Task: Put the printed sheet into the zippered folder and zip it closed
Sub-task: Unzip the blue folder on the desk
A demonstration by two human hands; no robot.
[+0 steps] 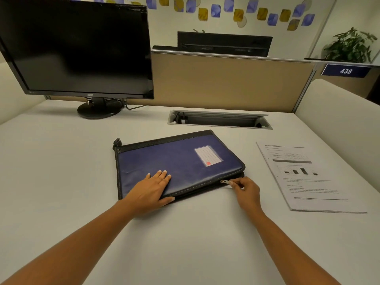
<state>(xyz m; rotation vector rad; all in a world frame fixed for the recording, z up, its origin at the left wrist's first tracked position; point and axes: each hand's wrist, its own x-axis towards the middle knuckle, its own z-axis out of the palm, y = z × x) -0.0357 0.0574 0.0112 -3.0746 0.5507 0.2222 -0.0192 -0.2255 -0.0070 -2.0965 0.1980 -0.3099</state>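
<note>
Head view, zippered folder [181, 161] lying left-right, right hand [246, 190] pinching zipper pull [225, 182]

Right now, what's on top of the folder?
The left hand lies flat on the folder; a label pocket is set in its cover. The right hand pinches the zip pull. Inside is hidden.

"acer" on monitor bezel [89, 95], "438" on blue partition sign [346, 71], printed sheet [308, 177] text illegible
</note>
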